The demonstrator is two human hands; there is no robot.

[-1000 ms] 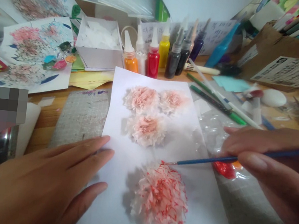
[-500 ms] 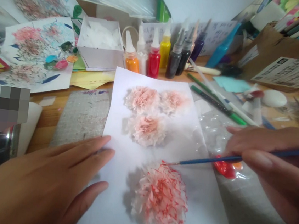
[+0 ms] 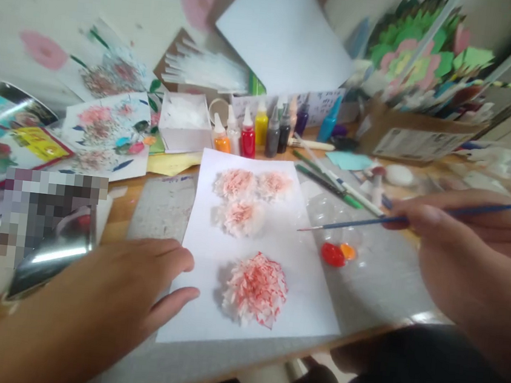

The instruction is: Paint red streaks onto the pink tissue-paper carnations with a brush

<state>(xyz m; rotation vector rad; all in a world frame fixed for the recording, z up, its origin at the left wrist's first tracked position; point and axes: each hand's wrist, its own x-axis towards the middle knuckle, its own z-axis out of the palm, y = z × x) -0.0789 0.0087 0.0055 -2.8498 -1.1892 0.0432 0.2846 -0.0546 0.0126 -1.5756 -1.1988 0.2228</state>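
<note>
I saw the left hand (image 3: 139, 274) held palm down, its fingers slightly bent and the thumb spread away from them. Well apart from it, the right hand (image 3: 453, 246) was poised with thumb and forefinger pinched together.

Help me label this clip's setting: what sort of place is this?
Probably a craft workspace, judging by the paintbrush in the right hand, the red paint and the coloured bottles.

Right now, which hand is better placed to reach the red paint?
Right hand, likely: it holds the paintbrush, with the red paint on its side of the paper; the left hand is at the opposite edge.
</note>
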